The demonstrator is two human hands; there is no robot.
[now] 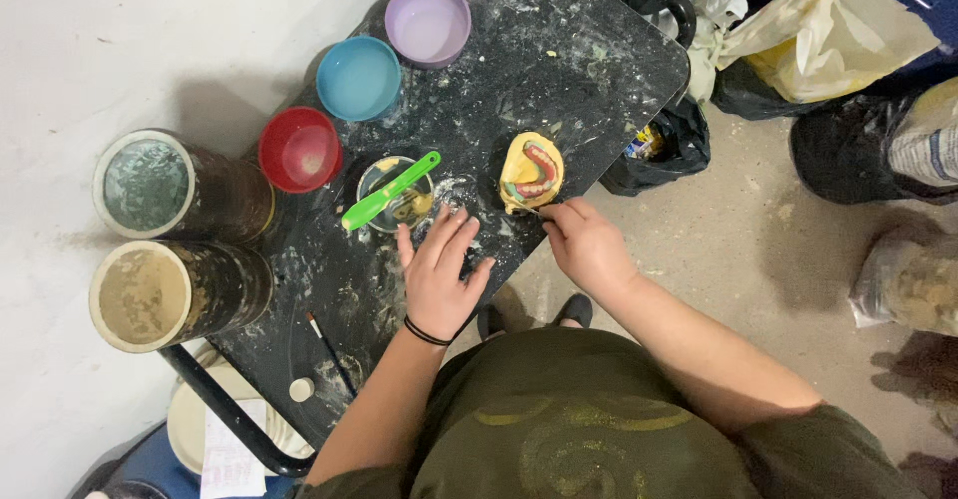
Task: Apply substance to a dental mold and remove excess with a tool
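- A yellow dental cast (531,172), with a pink gum arch and a row of teeth set on it, was seen lying on the black, powder-smeared table (589,50), near its right-hand edge.
- The right hand (586,248) was held just below the cast, its fingers drawn together as if pinched on a thin tool; the tool itself was too small to be made out, so what was gripped could not be told.
- The left hand (439,277) was laid flat on the table with fingers spread, clamped on nothing, just beside a small mixing bowl (395,196) with a green spatula (390,191) resting across it.
- Further out, red (299,149), blue (358,78) and purple (428,22) bowls were ranged along the table, and two large cylindrical containers (150,240) stood at its left edge.
- A thin brush (329,344) lay near the table's lower corner.
- It was judged that the cast, so close to the edge, could be knocked to the floor by a nudge of the right hand.
- The contents of the black bags (659,145) were hidden, and the person's feet were largely covered.
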